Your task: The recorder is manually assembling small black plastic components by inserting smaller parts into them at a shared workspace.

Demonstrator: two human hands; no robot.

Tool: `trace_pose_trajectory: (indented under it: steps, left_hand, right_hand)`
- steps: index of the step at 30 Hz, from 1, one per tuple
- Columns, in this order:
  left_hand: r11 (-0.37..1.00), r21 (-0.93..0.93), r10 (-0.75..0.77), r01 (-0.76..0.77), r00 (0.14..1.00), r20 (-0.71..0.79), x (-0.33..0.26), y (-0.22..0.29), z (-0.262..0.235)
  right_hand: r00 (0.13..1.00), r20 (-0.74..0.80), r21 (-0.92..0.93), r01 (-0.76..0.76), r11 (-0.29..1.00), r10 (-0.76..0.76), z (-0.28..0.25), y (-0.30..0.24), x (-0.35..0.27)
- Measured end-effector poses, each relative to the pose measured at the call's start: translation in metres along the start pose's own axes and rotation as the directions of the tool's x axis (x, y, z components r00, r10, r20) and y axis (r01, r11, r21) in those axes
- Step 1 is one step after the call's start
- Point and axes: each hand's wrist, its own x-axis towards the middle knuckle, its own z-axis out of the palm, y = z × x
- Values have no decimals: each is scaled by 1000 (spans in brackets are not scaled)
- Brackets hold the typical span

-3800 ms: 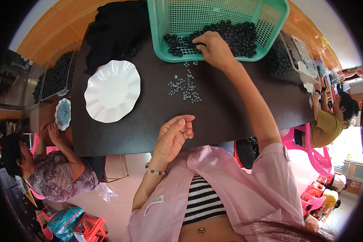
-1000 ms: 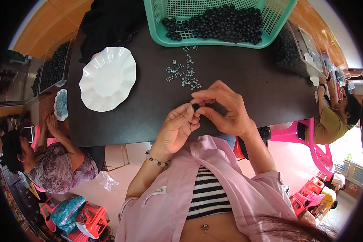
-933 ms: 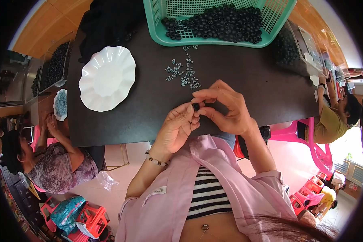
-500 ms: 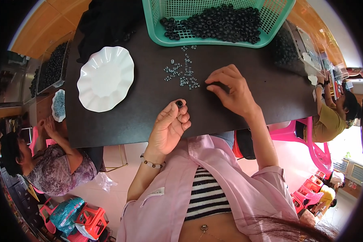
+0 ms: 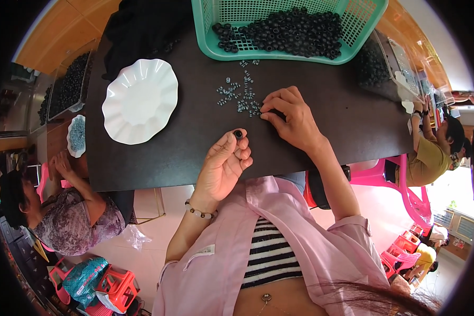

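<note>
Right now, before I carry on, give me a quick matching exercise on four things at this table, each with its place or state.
Things:
1. black ring
2. green basket
3. white plate
4. small metal pieces

Places or states:
A. empty, on the table's left side
B. loose on the dark table, by the right hand
C. held at the left hand fingertips
D. full of black rings

Pairs: 1-C, 2-D, 3-A, 4-B

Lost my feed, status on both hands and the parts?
Left hand pinches a black ring in its fingers. Right hand fingers on small silver springs. Table between hands unobstructed.
</note>
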Motion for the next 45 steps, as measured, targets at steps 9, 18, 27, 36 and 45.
trace_pose_trajectory:
  steps: [9,18,27,36,45]
  left_hand:
    - [988,154,9,-9,1000,-1,2,-3,2]
    - [957,279,75,-80,997,30,1,-13,-3]
    - [880,467,89,-91,996,26,-1,-14,-2]
    - [962,270,28,-49,996,81,0,-8,-2]
    - [989,147,22,-30,998,61,0,-4,-1]
  right_hand:
    - [996,64,179,48,983,-60,-39,-43,2]
    - [972,173,172,130,977,-160,-42,-59,4]
    - [952,294,184,30,982,-84,-43,-56,8]
    - [952,292,352,-198,915,94,-43,-30,32]
    - [991,34,-256,137,957,-133,-33,42,136]
